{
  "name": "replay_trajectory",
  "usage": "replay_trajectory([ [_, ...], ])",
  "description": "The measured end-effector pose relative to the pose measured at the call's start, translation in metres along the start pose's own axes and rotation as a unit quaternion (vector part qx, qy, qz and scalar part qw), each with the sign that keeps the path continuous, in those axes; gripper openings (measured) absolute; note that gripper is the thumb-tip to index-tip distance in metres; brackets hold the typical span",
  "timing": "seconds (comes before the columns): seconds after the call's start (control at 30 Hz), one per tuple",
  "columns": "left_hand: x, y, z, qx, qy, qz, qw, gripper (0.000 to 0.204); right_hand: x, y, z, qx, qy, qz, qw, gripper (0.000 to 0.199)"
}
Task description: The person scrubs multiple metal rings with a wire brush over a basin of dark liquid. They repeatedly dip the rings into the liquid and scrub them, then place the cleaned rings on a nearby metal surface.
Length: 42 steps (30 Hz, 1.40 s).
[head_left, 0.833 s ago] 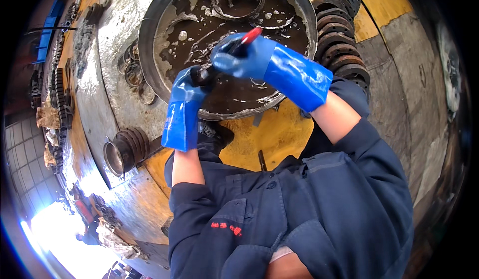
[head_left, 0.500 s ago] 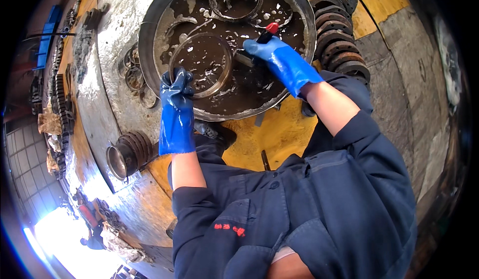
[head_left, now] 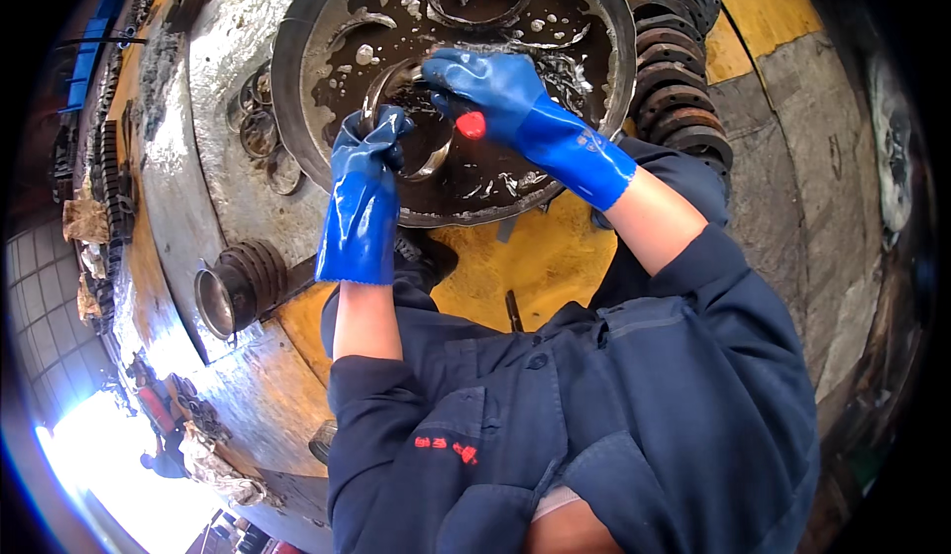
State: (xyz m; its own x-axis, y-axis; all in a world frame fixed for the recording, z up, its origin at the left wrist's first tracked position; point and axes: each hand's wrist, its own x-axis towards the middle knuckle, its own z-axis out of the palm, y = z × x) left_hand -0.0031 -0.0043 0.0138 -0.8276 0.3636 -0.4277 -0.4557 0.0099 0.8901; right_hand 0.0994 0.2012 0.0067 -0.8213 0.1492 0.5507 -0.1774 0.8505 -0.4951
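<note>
Metal ring (head_left: 433, 164): over the basin (head_left: 294, 118), left of its middle; probably stiff, fairly light, slick with dark liquid (head_left: 475, 176).
Left hand (head_left: 372, 143): clamped on the ring, over the basin's near-left rim.
Right hand (head_left: 490, 89): closed around a red-ended tool (head_left: 471, 125), over the basin's middle.
Best hold: likely the ring's outer edge, firmly.

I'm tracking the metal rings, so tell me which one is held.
The ring in the left hand, over the basin. That grip sets it apart: other rings lie in the basin's far part or outside it, to the left.
</note>
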Motion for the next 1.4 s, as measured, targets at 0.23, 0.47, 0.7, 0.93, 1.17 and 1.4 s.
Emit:
replay_trajectory([
  [0.23,0.008,-0.008,-0.004,0.001,-0.007,0.028,1.0,0.02,-0.006,-0.008,0.013,0.107,-0.267,0.405,0.868,0.043],
  [0.47,0.006,-0.013,-0.004,-0.023,-0.01,0.004,1.0,0.021,-0.012,-0.004,0.018,0.411,-0.275,0.479,0.725,0.049],
  [0.7,0.002,-0.006,0.004,-0.01,0.006,0.024,1.0,0.021,-0.009,-0.003,0.011,0.274,-0.37,0.42,0.782,0.049],
  [0.93,0.006,-0.007,-0.004,-0.002,-0.012,-0.013,1.0,0.02,-0.019,-0.002,0.019,-0.108,-0.185,0.168,0.962,0.038],
  [1.17,0.005,-0.01,-0.009,-0.009,0.0,-0.036,0.999,0.016,-0.006,-0.013,-0.005,-0.143,-0.09,-0.109,0.98,0.047],
  [1.4,0.003,-0.006,-0.007,0.039,-0.021,-0.009,0.999,0.019,-0.004,-0.009,0.004,-0.009,-0.23,0.306,0.924,0.037],
])
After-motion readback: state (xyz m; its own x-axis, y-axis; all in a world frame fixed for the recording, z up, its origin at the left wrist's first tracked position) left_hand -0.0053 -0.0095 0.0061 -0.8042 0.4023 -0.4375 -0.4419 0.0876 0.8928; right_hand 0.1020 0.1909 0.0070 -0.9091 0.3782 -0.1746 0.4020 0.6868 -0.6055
